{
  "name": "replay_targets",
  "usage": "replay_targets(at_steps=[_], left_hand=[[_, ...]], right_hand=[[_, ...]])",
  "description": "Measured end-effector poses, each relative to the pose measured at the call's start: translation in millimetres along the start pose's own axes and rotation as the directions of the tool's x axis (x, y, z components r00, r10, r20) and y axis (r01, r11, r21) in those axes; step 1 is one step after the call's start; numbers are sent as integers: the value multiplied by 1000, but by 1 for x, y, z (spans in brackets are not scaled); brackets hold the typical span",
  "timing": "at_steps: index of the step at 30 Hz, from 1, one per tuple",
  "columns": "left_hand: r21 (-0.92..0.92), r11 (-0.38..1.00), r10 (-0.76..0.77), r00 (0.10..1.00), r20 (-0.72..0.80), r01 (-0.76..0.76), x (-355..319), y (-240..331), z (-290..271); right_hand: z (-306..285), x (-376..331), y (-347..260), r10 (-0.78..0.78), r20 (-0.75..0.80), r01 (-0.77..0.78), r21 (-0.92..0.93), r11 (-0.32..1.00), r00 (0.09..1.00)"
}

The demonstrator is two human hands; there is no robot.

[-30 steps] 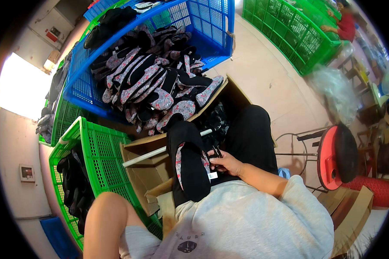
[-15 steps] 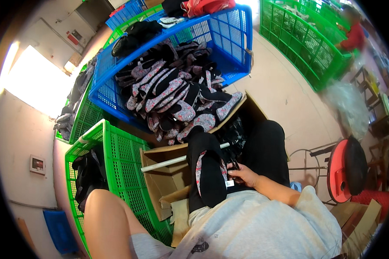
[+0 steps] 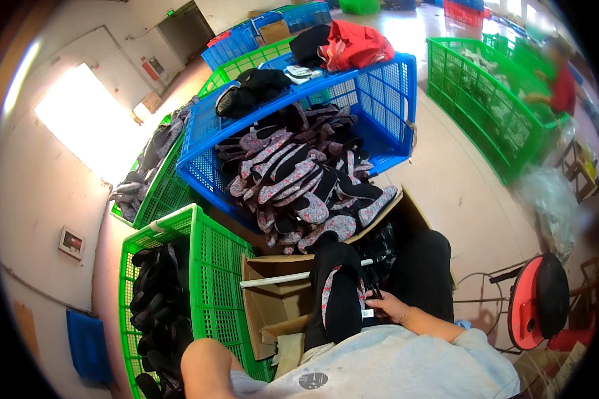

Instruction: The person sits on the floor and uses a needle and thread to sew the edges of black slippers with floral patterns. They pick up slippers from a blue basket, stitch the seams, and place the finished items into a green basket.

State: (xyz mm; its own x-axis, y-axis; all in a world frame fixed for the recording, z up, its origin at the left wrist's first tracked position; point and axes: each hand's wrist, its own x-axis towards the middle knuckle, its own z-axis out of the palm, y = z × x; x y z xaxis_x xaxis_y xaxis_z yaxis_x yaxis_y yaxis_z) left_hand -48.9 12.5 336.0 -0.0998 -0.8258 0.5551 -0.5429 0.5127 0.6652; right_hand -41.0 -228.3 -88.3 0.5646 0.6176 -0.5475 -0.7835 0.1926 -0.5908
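A black cloth slipper (image 3: pixel 345 306) with a flowered lining rests on my left thigh, a small white label (image 3: pixel 367 313) at its right side. Beside that label is my right hand (image 3: pixel 389 307), its fingers closed on a small black tool (image 3: pixel 376 292) whose kind I cannot make out. My bent left arm (image 3: pixel 206 359) shows only around the elbow at the lower edge; the left hand is out of the picture. Beyond my knees a heap of flowered and black slippers (image 3: pixel 289 176) spills from a tipped blue crate (image 3: pixel 396 136).
An open cardboard box (image 3: pixel 263 267), crossed by a white bar (image 3: pixel 273 282), stands by my legs. Left of it, a green crate (image 3: pixel 223 292) holds black slippers (image 3: pixel 160 306). A red-and-black stool (image 3: pixel 529 302) stands right. Farther off, a person (image 3: pixel 562 80) is beside a green crate (image 3: pixel 479 103).
The view has lifted and shifted left, so more of the green crate's black slippers shows. My left elbow has come lower in the picture. My right hand stays beside the slipper.
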Motion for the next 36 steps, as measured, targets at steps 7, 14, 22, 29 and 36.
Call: replay_targets(at_steps=[7, 14, 22, 29, 36], left_hand=[[6, 998, -66, 991, -117, 68, -18, -19, 17], [115, 950, -275, 952, -135, 291, 22, -91, 46], [11, 1000, 7, 991, -135, -5, 58, -151, 63], [-7, 996, 90, 985, -148, -92, 69, -162, 68], [-15, 992, 120, 978, -171, -124, 62, -165, 71]], right_hand=[[19, 0, -6, 39, -65, -41, -39, 998, 997], [24, 2, -7, 63, 60, -63, -5, 998, 996], [9, 5, -4, 61, -46, -63, -44, 997, 997], [-29, 46, 38, 51, 29, -53, 85, 995, 998], [-6, 36, 25, 90, -29, -87, 79, 993, 996]])
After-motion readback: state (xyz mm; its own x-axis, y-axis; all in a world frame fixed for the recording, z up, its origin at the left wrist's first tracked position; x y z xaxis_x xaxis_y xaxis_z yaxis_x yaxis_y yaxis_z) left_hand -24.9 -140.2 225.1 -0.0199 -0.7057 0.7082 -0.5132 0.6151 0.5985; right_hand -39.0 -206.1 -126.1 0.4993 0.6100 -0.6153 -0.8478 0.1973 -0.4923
